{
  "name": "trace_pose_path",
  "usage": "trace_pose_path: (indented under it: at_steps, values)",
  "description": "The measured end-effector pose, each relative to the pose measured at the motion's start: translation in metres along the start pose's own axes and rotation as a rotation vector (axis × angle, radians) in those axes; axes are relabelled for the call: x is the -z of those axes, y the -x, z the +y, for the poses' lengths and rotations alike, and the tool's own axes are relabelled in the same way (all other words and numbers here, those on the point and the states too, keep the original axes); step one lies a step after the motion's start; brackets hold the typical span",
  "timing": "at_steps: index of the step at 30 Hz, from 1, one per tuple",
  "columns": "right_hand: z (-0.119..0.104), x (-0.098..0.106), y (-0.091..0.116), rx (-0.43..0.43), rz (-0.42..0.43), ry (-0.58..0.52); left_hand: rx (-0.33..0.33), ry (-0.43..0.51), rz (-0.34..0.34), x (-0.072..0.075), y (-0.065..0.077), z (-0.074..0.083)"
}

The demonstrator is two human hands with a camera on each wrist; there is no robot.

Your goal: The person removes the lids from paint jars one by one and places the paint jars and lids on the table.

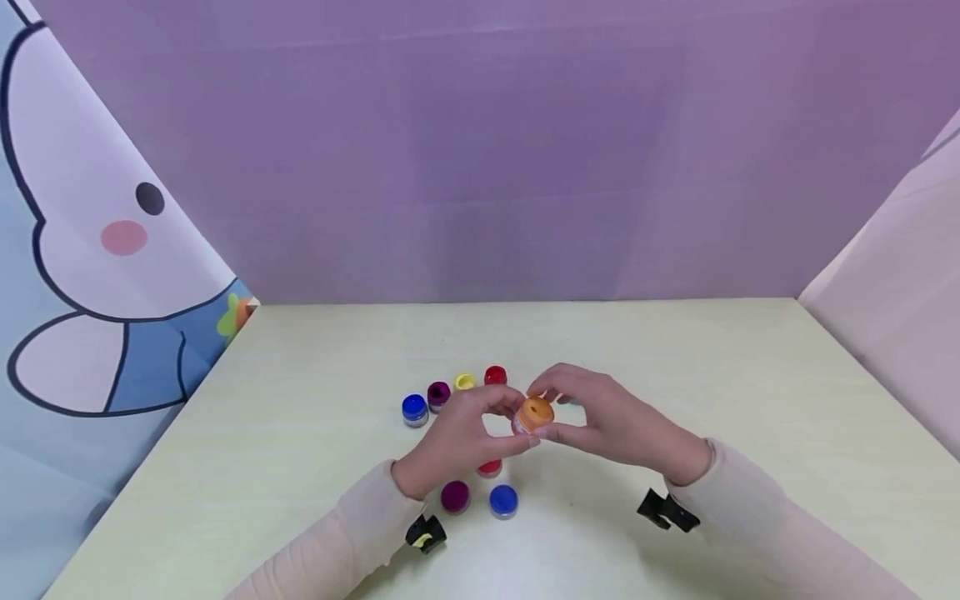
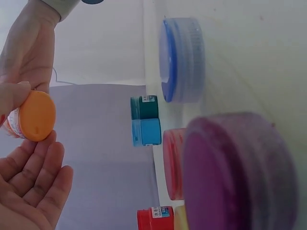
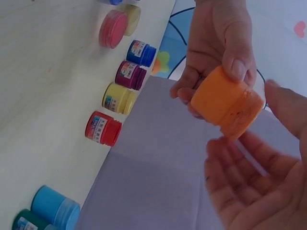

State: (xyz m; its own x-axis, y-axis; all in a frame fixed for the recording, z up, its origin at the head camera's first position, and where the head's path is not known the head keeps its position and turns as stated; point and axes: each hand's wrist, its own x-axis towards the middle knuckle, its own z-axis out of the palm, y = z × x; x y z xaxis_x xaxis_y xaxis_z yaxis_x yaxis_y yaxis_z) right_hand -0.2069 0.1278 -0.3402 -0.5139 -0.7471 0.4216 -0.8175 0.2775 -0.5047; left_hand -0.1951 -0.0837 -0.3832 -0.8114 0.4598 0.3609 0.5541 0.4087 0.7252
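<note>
My left hand [image 1: 468,429] holds an orange paint jar [image 2: 38,115] in front of me, its thumb on the jar's side in the right wrist view. The jar is tilted, and its narrower end [image 3: 243,115] carries orange smears; whether a lid is on it I cannot tell. At that end is my right hand [image 3: 259,187], fingers fairly straight and spread. Its fingertips are at the rim, while the thumb stands slightly apart. Beneath the hands are low discs with clear rims: purple [image 1: 455,497], blue [image 1: 503,502] and partly hidden red [image 1: 490,468].
Beyond my hands stand blue [image 3: 141,52], purple [image 3: 130,75], yellow [image 3: 119,98] and red [image 3: 103,128] paint jars in a row. Light blue [image 3: 48,203] and green [image 3: 26,221] jars stand farther right. A purple sheet [image 1: 525,167] borders the table [image 1: 300,375].
</note>
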Motion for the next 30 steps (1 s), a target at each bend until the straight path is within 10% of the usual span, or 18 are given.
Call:
trace_pose_path:
  at_steps: [12,30]
  values:
    - [-0.011,-0.007,-0.005,-0.335,0.004,0.017,-0.023,0.004,0.011,-0.002,0.003,0.0]
    - [-0.016,-0.004,-0.005,-0.282,-0.024,-0.012,-0.023,-0.002,-0.008,-0.002,0.005,0.002]
